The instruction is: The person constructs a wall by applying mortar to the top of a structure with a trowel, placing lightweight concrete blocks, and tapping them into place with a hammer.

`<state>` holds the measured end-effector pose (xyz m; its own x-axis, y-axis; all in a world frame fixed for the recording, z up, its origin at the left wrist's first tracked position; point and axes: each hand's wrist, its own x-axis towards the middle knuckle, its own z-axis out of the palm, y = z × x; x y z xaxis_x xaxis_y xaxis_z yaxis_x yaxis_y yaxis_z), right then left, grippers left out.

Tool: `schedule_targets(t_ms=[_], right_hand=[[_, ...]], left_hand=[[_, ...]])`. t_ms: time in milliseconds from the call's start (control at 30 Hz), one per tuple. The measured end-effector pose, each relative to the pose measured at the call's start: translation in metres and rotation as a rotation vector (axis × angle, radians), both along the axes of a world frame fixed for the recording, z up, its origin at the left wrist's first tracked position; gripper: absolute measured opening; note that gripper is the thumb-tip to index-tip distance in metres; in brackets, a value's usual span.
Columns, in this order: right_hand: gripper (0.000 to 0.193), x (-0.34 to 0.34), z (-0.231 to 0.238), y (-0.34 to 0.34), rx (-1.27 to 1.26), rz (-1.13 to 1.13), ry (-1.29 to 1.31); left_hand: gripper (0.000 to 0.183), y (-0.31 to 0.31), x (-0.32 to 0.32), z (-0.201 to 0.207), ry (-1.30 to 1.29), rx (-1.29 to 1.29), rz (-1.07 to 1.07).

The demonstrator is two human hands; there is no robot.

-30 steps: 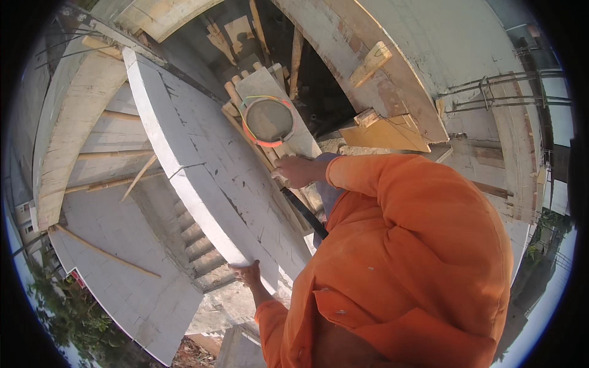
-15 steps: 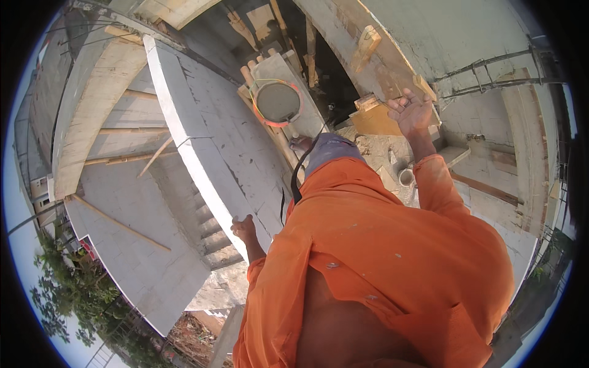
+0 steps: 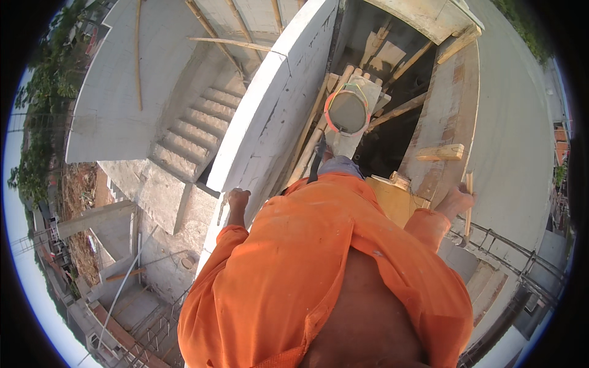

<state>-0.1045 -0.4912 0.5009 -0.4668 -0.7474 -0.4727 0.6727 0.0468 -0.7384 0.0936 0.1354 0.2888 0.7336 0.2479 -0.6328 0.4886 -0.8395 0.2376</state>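
Pale wooden stick (image 3: pixel 469 205), thin and upright, sits at the right of the frame in the right hand (image 3: pixel 457 199), whose fingers are curled closed around its middle. It stands just beside the edge of a long brown formwork board (image 3: pixel 451 116) that runs up toward the top of the frame. Left of centre, the left hand (image 3: pixel 238 199) rests against the lower end of a white plastered concrete wall (image 3: pixel 276 116); its fingers are bent over the wall's edge, though how tightly they hold cannot be told. Both arms wear the sleeves of an orange work shirt (image 3: pixel 319 276) that fills the lower middle. Above the shirt, near the top centre, a round grey bucket with an orange rim (image 3: pixel 347 111) stands on a pale plank (image 3: pixel 359 132) laid over wooden poles. A short wooden block (image 3: pixel 439 153) lies on the formwork board. At the upper left, a grey concrete staircase (image 3: pixel 193 132) descends well below.
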Motion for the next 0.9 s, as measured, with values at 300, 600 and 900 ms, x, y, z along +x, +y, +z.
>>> schedule_targets(t_ms=[300,600,900], right_hand=[[0.014,0.166,-0.003,0.092,-0.414,0.824,0.641],[0.023,0.327,-0.043,0.268,-0.688,1.96,0.448],[0.07,0.45,-0.125,0.28,-2.035,2.488,0.94]], left_hand=[[0.045,-0.156,0.053,0.139,-0.411,-0.595,-0.181],[0.053,-0.251,0.119,0.204,-0.301,-0.621,-0.205],[0.023,-0.175,0.145,0.158,-0.362,-0.731,0.645]])
